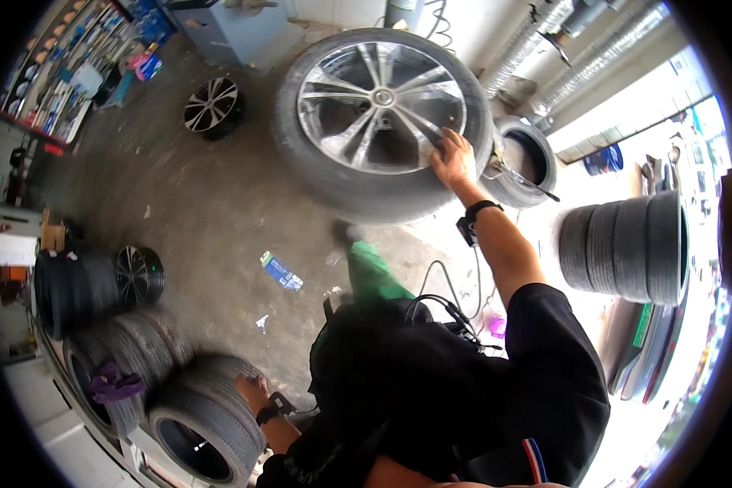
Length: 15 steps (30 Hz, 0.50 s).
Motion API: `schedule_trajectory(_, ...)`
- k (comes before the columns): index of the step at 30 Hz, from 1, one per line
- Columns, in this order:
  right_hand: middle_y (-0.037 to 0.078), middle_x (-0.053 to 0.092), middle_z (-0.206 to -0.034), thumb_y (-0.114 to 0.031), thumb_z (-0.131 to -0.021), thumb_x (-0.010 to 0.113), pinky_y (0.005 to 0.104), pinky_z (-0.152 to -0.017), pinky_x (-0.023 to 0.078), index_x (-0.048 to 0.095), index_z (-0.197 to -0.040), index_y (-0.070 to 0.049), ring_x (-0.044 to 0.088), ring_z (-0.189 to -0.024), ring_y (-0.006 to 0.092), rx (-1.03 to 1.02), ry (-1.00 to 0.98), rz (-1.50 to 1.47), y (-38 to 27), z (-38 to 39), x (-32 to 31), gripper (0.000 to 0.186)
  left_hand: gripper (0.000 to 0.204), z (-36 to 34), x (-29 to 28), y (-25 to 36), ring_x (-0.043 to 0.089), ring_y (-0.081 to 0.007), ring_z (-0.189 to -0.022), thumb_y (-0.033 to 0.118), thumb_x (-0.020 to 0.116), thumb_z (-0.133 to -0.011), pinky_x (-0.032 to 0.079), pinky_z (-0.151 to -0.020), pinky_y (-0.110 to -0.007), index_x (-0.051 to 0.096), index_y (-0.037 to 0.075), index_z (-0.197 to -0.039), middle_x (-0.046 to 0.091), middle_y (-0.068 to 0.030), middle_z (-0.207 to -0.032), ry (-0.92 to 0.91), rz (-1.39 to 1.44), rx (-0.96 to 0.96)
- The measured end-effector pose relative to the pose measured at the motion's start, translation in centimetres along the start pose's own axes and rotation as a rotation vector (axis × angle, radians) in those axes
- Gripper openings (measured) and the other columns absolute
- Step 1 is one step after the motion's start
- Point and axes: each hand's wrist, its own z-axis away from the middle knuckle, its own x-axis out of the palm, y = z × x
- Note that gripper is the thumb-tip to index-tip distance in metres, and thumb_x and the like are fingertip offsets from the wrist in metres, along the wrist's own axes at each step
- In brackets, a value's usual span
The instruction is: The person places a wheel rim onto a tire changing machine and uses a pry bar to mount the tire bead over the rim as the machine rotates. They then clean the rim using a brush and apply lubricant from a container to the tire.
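Note:
A large car wheel (pixel 343 184), a tyre on a silver multi-spoke rim, fills the upper middle. My right hand (pixel 454 159) reaches over its near right side, fingers curled at the rim's edge between tyre and spokes. At the lower left, my left hand (pixel 254 392) is beside the tread of a loose tyre (pixel 173 413), its fingers apart and slightly blurred; whether they touch the rubber is unclear. Both wrists wear black straps with small devices. Beneath the large wheel, its support is hidden.
Used tyres (pixel 130 346) line the lower left, with a purple glove (pixel 115 382) on top. Black-and-silver rims (pixel 214 107) stand on the floor. More tyres (pixel 622 248) sit at right. A blue-and-white packet (pixel 281 271) lies ahead; cables (pixel 451 297) hang by my body. A grey cabinet (pixel 229 34) stands behind.

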Motion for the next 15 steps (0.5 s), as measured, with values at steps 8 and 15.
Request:
schedule_trajectory(8,0.014,0.067,-0.109,-0.010,-0.078,0.061,0.0437,-0.095,0.051,0.068,-0.085,-0.004,0.061,-0.106,0.0359,0.106,0.260,-0.087,0.2,0.9,0.3,0.011,0.036,-4.2,2.8,-0.3,0.033,-0.0153,-0.054,0.035,0.061,-0.090,0.032,-0.053,-0.034,0.038,0.017,-0.070,0.037,0.0017,-0.065,-0.041,-0.122,0.223)
schedule_trajectory(15,0.014,0.072,-0.086,-0.018,-0.078,0.060,0.0463,-0.083,0.055,0.070,-0.077,-0.007,0.068,-0.090,0.0354,0.238,0.193,-0.049,0.1,1.0,0.1,0.015,0.036,-9.9,2.0,-2.2,0.024,-0.0148,-0.056,0.030,0.052,-0.095,0.023,-0.052,-0.033,0.027,0.018,-0.072,0.025,0.0021,-0.068,-0.320,-0.513,0.706)
